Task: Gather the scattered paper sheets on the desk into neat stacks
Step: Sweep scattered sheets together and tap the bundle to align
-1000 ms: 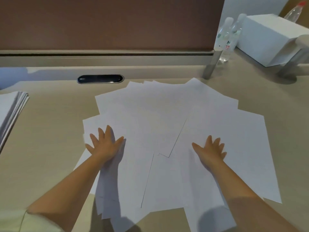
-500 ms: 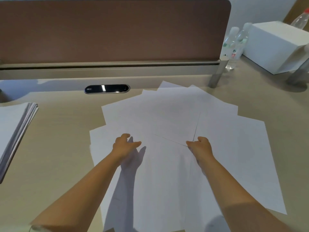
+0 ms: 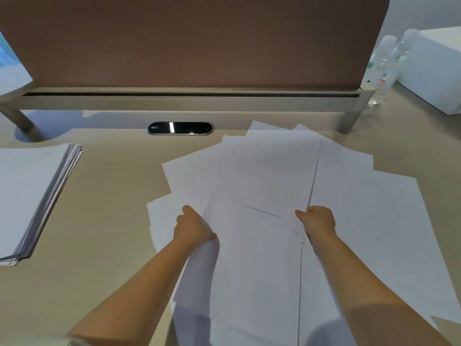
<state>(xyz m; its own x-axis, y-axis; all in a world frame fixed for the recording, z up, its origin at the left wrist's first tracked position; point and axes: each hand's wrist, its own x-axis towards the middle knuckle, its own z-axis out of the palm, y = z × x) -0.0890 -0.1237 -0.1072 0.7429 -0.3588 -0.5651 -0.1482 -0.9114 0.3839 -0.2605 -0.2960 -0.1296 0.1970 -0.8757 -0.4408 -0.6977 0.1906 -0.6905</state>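
Several white paper sheets [image 3: 262, 171] lie fanned and overlapping across the middle and right of the desk. My left hand [image 3: 192, 226] grips the left edge of a bunch of sheets in the centre, fingers tucked under the paper. My right hand [image 3: 318, 221] grips the right edge of the same bunch, thumb on top. The gathered bunch [image 3: 254, 245] runs between my hands towards me. A neat stack of paper [image 3: 27, 193] sits at the left edge of the desk.
A brown divider panel [image 3: 189, 41] on a beige rail closes the back of the desk. A black oval cable port [image 3: 180, 128] sits in front of it. Two clear bottles [image 3: 385, 68] and a white box [image 3: 439, 71] stand at the far right.
My hands went from lying flat and apart on the sheets to curling round the edges of a central bunch, drawing the sheets inward. The view has tilted up.
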